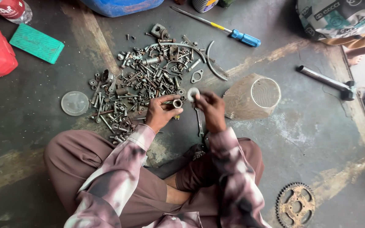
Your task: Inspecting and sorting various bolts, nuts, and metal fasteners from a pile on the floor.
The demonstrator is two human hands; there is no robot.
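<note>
Head view, looking down at a person sitting cross-legged on a dark concrete floor [30, 126]. The left hand [162, 113] pinches a short metal sleeve [177, 103] between thumb and fingers; the right hand [211, 109] pinches a flat pale washer [193, 93] at its fingertips, held just beside the sleeve. Both hands hover over the near edge of a scattered pile of bolts, nuts and springs [148, 80]. A spanner [200, 121] lies on the floor under the right hand. Left of the pile sits a clear round lid [74, 103]; to the right, a clear plastic tub [252, 97] on its side. Farther off lies a blue-handled screwdriver [229, 31] — near right, a rusty sprocket [295, 205]
</note>
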